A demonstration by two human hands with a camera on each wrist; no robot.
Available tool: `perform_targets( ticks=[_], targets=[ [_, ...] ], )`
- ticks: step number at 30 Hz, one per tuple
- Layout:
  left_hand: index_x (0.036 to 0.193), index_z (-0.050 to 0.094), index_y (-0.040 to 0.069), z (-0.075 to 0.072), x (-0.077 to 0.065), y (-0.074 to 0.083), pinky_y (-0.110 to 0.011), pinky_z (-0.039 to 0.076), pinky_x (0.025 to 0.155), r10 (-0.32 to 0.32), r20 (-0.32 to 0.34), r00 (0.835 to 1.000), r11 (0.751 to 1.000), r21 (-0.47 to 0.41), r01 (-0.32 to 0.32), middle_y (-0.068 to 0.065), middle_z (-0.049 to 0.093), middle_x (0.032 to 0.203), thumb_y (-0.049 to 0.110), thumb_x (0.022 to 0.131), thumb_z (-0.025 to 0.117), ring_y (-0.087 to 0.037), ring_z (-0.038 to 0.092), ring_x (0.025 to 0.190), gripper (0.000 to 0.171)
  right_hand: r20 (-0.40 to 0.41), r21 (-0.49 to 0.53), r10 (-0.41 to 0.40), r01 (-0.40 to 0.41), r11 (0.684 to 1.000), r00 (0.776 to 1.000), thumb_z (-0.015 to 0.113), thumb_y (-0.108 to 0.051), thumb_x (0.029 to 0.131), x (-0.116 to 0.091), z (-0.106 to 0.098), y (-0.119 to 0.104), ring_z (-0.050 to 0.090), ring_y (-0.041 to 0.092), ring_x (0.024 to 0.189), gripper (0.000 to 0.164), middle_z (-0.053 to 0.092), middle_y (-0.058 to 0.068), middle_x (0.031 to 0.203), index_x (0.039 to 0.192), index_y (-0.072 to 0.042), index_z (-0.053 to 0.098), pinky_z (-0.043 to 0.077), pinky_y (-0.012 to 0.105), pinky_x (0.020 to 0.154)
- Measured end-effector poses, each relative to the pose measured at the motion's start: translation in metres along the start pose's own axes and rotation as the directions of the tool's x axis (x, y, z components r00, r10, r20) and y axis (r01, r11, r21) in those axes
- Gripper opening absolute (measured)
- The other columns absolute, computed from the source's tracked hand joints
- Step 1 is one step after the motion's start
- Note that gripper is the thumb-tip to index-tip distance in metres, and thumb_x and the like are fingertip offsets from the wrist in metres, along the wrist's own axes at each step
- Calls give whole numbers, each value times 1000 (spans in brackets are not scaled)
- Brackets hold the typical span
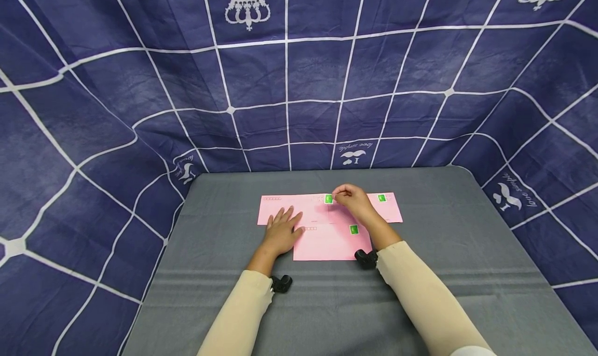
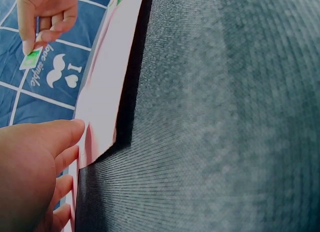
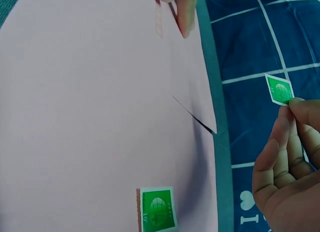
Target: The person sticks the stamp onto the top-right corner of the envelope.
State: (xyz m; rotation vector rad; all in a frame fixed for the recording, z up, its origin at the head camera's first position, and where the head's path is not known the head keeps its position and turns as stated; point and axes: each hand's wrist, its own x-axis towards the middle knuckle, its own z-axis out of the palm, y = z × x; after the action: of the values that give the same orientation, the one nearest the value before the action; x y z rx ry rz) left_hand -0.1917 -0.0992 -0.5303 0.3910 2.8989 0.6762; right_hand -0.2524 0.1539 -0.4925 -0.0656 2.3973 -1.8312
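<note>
My right hand (image 1: 355,203) pinches a green stamp (image 3: 280,89) with a white border between thumb and finger. It holds the stamp up over the inner ends of the two back pink envelopes. My left hand (image 1: 281,234) lies with spread fingers on the left envelope (image 1: 308,209), its thumb reaching the corner of the front envelope (image 1: 327,249). That front envelope overlaps the back ones and bears a green stamp (image 1: 354,229) at its upper right. Partly behind my right hand, the right envelope (image 1: 390,213) shows another green stamp (image 1: 382,197) along its top edge.
The envelopes lie on a grey cloth-covered table (image 1: 210,293). Blue cloth with white grid lines (image 1: 313,76) hangs behind the table and along both sides. A black wrist device (image 1: 282,284) sits by my left cuff, another black device (image 1: 366,258) by my right.
</note>
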Motion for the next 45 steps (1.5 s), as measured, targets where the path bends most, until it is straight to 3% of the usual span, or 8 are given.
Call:
perform_targets(
  ticks=[8,14,19,33,38,45],
  targets=[
    [153,47,19,1,0,-1,-65,9,124,5,-2,1000,1000,-5,-5,-11,30,167,39,102,51,-37,17,157,55,-2,-24,-9,9,1000,1000,68,-11,93,9,7,4,58,7,77,18,67,-6,82,106,2,69,52,32,77],
    [154,45,22,5,2,-4,-63,8,125,-4,-6,1000,1000,15,4,-8,28,168,42,103,50,-35,15,158,55,-4,-23,-10,10,1000,1000,67,-9,93,13,12,6,61,17,80,17,67,-4,80,105,3,69,53,37,78],
    [153,47,20,4,2,-3,-65,9,124,5,-12,1000,1000,5,-5,-10,30,167,41,102,50,-37,17,157,55,-2,-35,-2,2,999,1000,66,-9,93,17,17,11,61,24,85,16,67,-2,82,105,1,70,53,33,76],
    [152,48,21,0,1,-1,-65,10,124,-1,-1,1000,1000,6,1,-10,30,167,42,103,51,-37,17,157,54,-1,-87,28,-28,996,1000,63,-7,94,28,29,21,63,23,83,13,69,8,85,103,-1,71,52,26,74],
    [153,47,21,1,1,-1,-65,9,124,-4,-7,1000,1000,2,4,-10,29,167,42,103,51,-37,16,158,54,-8,-134,28,-29,991,1000,63,-9,93,32,29,24,58,15,77,12,67,3,82,102,-4,71,47,20,68],
    [153,47,22,1,2,-1,-64,9,124,-8,6,1000,1000,9,8,-9,30,167,42,103,51,-36,16,158,54,12,-140,24,-22,990,1000,65,-10,93,38,33,22,58,12,75,11,68,2,82,100,-5,72,48,21,69]
  ],
)
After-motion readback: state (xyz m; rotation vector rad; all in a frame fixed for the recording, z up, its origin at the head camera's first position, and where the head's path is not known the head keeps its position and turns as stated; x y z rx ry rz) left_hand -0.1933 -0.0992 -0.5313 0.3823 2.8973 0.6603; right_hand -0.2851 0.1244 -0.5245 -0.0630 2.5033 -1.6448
